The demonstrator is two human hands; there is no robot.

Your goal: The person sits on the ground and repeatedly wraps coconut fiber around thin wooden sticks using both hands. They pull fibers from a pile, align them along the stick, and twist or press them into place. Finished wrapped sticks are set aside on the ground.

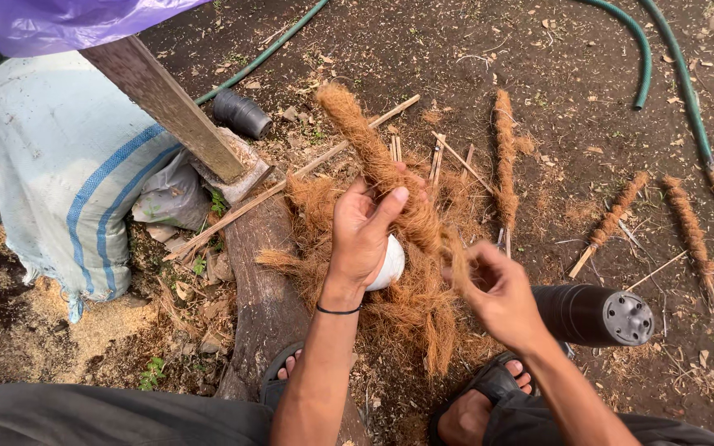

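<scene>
- Holding a fibre-wrapped stick (378,157), the left hand (363,235) is closed around its middle part, thumb on top; the stick points up and away, above a loose heap of coconut fibre (411,310) on the ground.
- The right hand (497,289) pinches the lower end of the fibre with narrow fingers; I judge that a loose pinch can let the wrapping open and slide off the stick.
- The thin stick can snap if the hands twist too hard; dry fibre can also tear.
- Three finished wrapped sticks (504,157) lie well apart on the soil.
- A white woven sack (68,165) with blue stripes stands at left; a purple plastic sheet (59,21) hangs above it; a black plastic pot (592,314) lies beside the right hand; I see no readable label.
</scene>
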